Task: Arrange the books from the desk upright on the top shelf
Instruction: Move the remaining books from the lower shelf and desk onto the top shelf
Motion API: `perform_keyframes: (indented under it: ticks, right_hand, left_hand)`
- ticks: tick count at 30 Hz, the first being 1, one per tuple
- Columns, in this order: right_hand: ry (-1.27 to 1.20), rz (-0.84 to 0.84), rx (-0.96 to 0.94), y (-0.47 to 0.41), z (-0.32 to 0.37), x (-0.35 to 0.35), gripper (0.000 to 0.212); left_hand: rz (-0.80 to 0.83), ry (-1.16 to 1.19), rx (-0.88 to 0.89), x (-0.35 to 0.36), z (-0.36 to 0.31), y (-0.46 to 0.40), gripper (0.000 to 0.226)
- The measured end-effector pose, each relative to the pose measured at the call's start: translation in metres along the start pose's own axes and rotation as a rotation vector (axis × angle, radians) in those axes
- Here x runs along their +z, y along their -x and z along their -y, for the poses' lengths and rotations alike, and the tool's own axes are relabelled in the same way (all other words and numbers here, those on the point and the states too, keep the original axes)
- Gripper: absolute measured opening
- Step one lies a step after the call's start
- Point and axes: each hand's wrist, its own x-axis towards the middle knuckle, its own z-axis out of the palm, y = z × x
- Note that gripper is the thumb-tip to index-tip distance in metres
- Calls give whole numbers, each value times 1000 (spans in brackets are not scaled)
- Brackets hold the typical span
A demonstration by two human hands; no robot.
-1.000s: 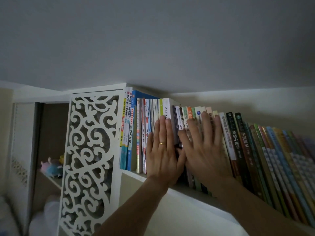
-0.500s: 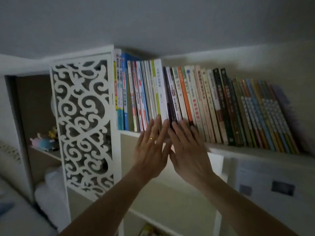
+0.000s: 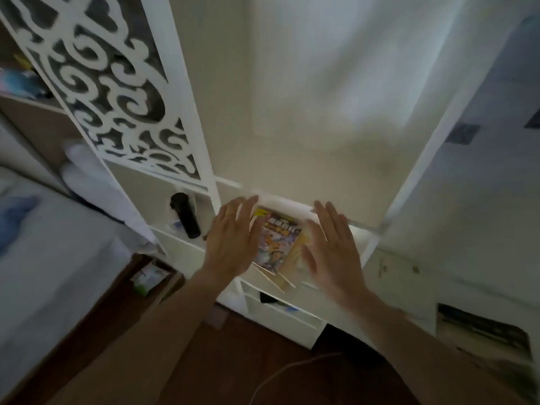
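The top shelf and its row of books are out of view; the camera now looks down the white bookcase. My left hand (image 3: 233, 238) and my right hand (image 3: 333, 249) hang in front of a lower compartment, both flat with straight fingers, holding nothing. Between them shows a colourful book cover (image 3: 276, 244) leaning in that compartment, with a pale yellow book (image 3: 295, 258) against its right side. The frame is blurred by motion.
A white carved scroll panel (image 3: 117, 89) fills the upper left. A black cylindrical object (image 3: 185, 214) stands in a cubby left of my hands. Dark wooden floor (image 3: 228, 361) with a white cable (image 3: 280, 372) lies below. Papers (image 3: 482, 328) sit at lower right; bedding (image 3: 43, 244) at left.
Both hands have come off the book spines on the top shelf and dropped well down. The view has swung from the top shelf to the lower compartments and the floor.
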Motion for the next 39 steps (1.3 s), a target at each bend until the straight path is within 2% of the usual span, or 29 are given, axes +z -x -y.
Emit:
perform_keyframes:
  ticks: [3,6,9,13,15,17,19,21,23,25,27,29,31,34,37,39]
  right_hand:
    - [-28,-60,-16,13,-2,28,39]
    - [-26,-124,-26,18,-6,56,40]
    - [-127,36,26,38,-16,108,50]
    - [-375,296,406,39,-30,177,48]
    - [-522,373,665,18,-37,203,45]
    - [-679,368,845,-5,-39,222,33]
    - [-706,330,864,-25,-38,234,20]
    - [-692,324,851,-39,-33,244,16]
    - [-691,311,869,-45,-33,254,23]
    - [-737,297,909,-49,-36,258,28]
    - [-863,277,990,-51,-42,246,26]
    - [-1123,246,1135,-49,-49,229,22]
    - [-1327,238,1241,-42,-53,207,21]
    - [-1194,190,1152,-32,-74,187,18]
    - [-912,257,981,-44,-97,178,20]
    - [-734,365,878,-57,-107,184,21]
  left_hand:
    - [104,187,-225,48,6,30,37]
    - [258,299,-480,97,17,50,40]
    - [302,450,-741,139,33,51,50]
    - [264,580,-974,184,57,38,61]
    - [218,620,-1009,204,70,31,59]
    - [144,689,-1069,216,80,26,53]
    - [78,735,-1127,226,87,24,56]
    - [94,795,-1100,233,90,21,48]
    - [121,978,-1054,233,85,18,33]
    - [120,1212,-1055,224,78,15,30]
    - [141,1428,-1076,210,71,17,29]
    - [225,1525,-1051,198,64,24,27]
    - [311,1464,-963,196,57,32,24]
    - [324,1185,-897,204,42,39,20]
    - [275,949,-1130,221,35,47,34]
    - [275,932,-1265,228,31,51,52]
